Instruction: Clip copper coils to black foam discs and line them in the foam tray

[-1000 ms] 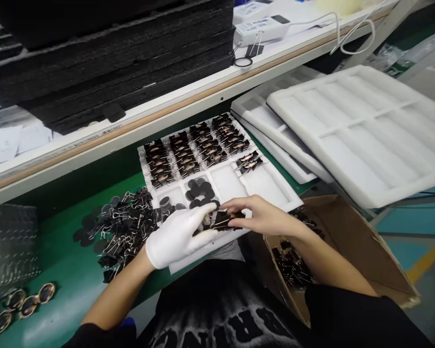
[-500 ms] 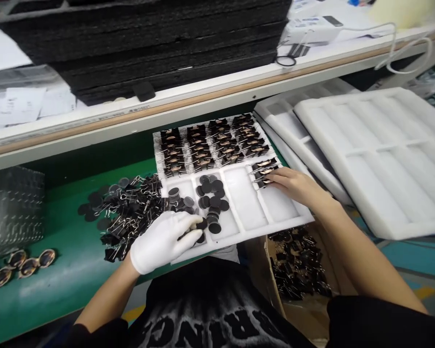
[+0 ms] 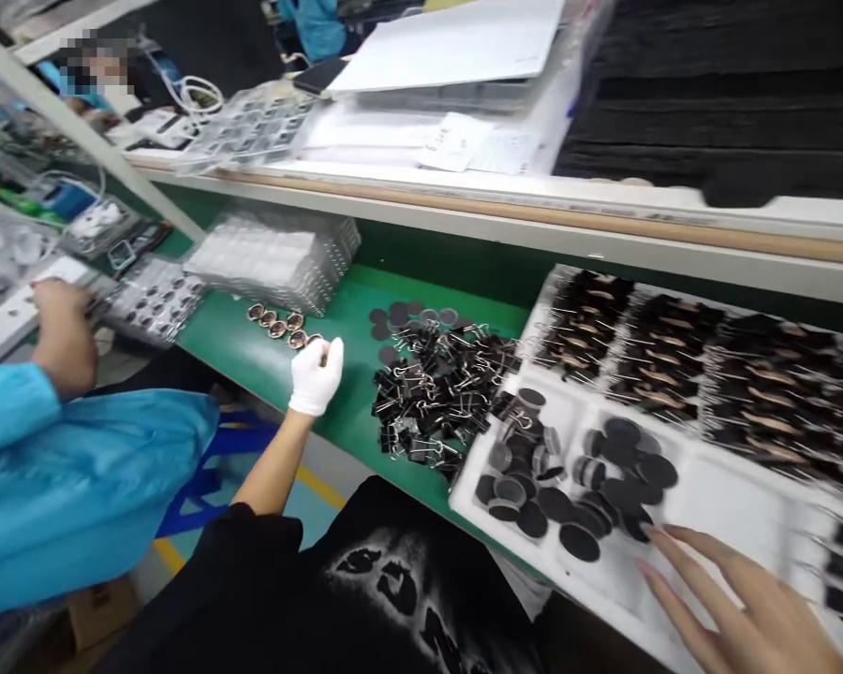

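Note:
My left hand (image 3: pixel 317 375), in a white glove, is at the end of a short row of round gold-rimmed pieces (image 3: pixel 276 329) on the green tabletop. Its fingers are closed on the nearest round piece (image 3: pixel 314 339), which they partly cover. Bare and open, my right hand (image 3: pixel 745 604) hovers at the lower right with fingers spread. Its fingertips are beside loose black discs (image 3: pixel 622 482) in a white foam tray (image 3: pixel 720 505); contact cannot be made out. Rows of black binder clips clamped on pieces (image 3: pixel 664 365) fill the tray's far compartments.
Loose black binder clips (image 3: pixel 436 393) lie heaped left of the tray. Clear plastic trays (image 3: pixel 267 257) are stacked behind the round pieces. A shelf edge (image 3: pixel 464 201) crosses above, bearing papers and black foam (image 3: pixel 723 94). To the left, a co-worker's blue sleeve (image 3: pixel 77 468) and hand (image 3: pixel 63 328) show.
The view has swung left. My left hand has gone from the discs in the tray to the round gold-rimmed pieces. My right hand has left the clamped clips and is now by the discs.

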Tool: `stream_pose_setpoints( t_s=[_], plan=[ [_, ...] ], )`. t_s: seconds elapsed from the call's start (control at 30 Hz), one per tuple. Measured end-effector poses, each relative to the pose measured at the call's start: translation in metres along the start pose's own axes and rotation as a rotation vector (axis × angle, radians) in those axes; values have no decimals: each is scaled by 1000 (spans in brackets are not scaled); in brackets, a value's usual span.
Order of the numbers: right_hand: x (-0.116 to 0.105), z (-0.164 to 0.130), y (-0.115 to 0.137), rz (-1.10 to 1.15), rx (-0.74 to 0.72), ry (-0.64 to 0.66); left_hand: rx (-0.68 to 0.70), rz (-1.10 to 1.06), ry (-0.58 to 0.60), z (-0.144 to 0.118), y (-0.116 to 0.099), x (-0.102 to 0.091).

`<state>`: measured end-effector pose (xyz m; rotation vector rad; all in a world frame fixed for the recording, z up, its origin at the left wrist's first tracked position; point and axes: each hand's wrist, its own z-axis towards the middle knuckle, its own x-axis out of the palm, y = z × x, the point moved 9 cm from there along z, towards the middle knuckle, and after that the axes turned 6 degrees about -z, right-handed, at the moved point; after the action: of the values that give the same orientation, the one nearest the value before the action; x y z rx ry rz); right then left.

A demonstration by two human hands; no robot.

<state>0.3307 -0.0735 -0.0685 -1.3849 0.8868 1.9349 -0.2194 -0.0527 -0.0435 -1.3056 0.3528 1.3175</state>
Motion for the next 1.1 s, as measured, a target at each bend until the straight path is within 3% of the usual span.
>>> stream_pose_setpoints(
  t_s=[0.13, 0.27, 0.4, 0.53, 0.6, 0.7, 0.8, 0.9, 1.0, 1.1],
  plan=[
    [11, 22, 27, -29, -66, -19, -40, 244, 76, 17, 59, -14],
    [6, 30, 31, -65, -76, -80, -8, 372, 264, 29, 87, -13],
    [7, 33, 33, -85, -128, -60, 86, 398, 405, 46, 87, -2],
    [13, 29, 36, -123, -200, -9, 190, 376, 438, 56, 66, 5],
    [10, 27, 34, -84, -161, -33, 250, 342, 414, 55, 44, 6],
    [-7, 26, 32, 72, -9, -158, 374, 154, 360, 45, -10, 6],
    [-22, 26, 18, 222, 366, -316, 483, -109, 378, 24, -82, 13],
    [-12, 35, 19, 659, 634, -354, 710, -210, 499, -13, -171, 28],
    [0, 58, 47, 1056, 636, -364, 946, -169, 646, -51, -242, 49],
    [-4, 72, 70, 1047, 594, -454, 1064, -163, 639, -69, -279, 61]
  ],
)
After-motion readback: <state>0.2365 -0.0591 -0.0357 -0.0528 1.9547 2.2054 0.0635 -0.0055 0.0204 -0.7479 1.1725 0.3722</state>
